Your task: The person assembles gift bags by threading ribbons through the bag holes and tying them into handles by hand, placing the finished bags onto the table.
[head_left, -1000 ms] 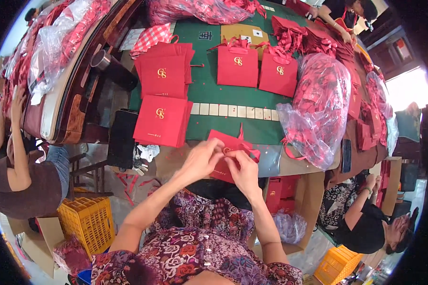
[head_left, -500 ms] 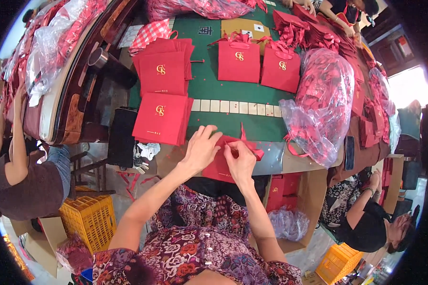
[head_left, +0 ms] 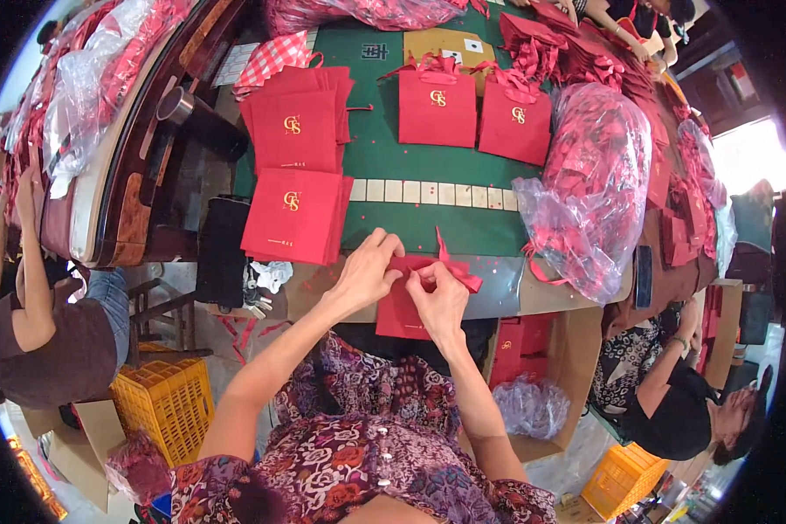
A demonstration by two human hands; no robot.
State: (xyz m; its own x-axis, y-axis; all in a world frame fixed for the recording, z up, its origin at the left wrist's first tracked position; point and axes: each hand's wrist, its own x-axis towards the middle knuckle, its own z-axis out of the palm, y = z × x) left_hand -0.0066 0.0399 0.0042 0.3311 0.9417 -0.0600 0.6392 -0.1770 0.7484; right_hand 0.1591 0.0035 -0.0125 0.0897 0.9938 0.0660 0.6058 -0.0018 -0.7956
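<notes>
A red paper gift bag lies at the table's near edge, under both my hands. My left hand is closed at the bag's upper left, its thumb and bent fingers gripping the top edge. Beside it my right hand pinches at the same top edge, fingertips close to the left thumb. Whether a bit of ribbon is between those fingertips is hidden. A loose red ribbon sticks out past the right hand. To the left, flat red bags with a gold print form a near stack and a farther stack.
Two bags with tied ribbons stand farther back. A clear plastic sack of red ribbons bulges at the right, near a phone. At the left are a dark tumbler and a yellow crate. Other people work around the table.
Both hands stay at the bag's top edge. The left thumb and fingers have drawn in slightly, and the right hand has shifted a little. The whole view has moved slightly.
</notes>
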